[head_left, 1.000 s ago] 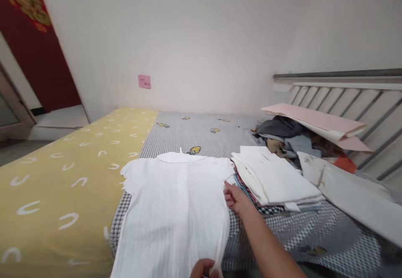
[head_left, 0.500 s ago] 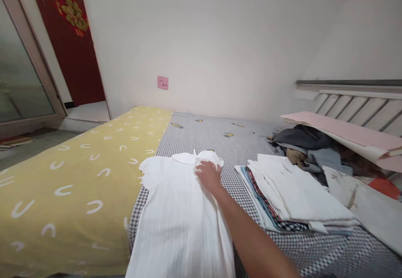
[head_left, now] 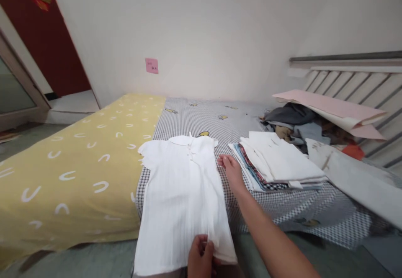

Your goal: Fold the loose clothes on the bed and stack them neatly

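A white short-sleeved blouse (head_left: 176, 198) with a rounded collar lies spread out, its collar toward the wall and its lower part hanging over the bed's front edge. At the bottom, my left hand (head_left: 201, 256) pinches the blouse near its hem, thumb and fingers closed on the cloth. My right hand (head_left: 231, 170) hovers just beside the blouse's right edge, below the sleeve. Its fingers are slightly bent and apart, with nothing seen in them. To the right of that hand sits a stack of folded clothes (head_left: 282, 158), white on top with blue and checked layers beneath.
The bed has a yellow cover (head_left: 94, 160) at left and a checked sheet (head_left: 188, 119) with pineapple prints. Heaped dark clothes (head_left: 290, 114), a pink board (head_left: 329, 104) and a pale cloth (head_left: 354, 177) lie at right, near a railing (head_left: 345, 83). A wall stands behind.
My right hand has left the blouse's right shoulder and moved down beside its right edge. My left hand has come into view, pinching the hem. The view has tilted down.
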`<action>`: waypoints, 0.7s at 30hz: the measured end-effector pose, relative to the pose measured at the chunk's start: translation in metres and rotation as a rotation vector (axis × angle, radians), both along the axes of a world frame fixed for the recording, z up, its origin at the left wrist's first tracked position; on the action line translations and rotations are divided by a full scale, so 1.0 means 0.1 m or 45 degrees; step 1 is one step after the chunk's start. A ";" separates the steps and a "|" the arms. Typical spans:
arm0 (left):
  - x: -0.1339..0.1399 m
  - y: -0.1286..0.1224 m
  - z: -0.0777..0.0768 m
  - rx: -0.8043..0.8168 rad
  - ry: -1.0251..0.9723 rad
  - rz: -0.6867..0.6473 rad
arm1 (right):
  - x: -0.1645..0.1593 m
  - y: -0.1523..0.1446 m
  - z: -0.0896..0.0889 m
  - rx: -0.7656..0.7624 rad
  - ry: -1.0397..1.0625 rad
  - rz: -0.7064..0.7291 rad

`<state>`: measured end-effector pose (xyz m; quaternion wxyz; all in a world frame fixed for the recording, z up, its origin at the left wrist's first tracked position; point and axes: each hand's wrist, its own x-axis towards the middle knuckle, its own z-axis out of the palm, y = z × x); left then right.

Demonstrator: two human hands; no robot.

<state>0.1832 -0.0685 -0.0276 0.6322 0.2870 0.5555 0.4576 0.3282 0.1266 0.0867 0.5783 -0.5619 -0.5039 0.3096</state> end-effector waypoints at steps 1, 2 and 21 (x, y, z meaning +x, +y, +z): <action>0.00 -0.02 0.02 -0.017 0.006 -0.009 | 0.06 -0.17 -0.07 -0.040 0.019 -0.013; -0.01 -0.02 0.06 -0.029 0.011 -0.010 | 0.11 -0.34 -0.15 -0.089 0.034 -0.020; -0.04 -0.05 -0.17 -0.203 0.075 -0.255 | 0.51 -1.32 -0.96 -0.152 -0.446 -0.256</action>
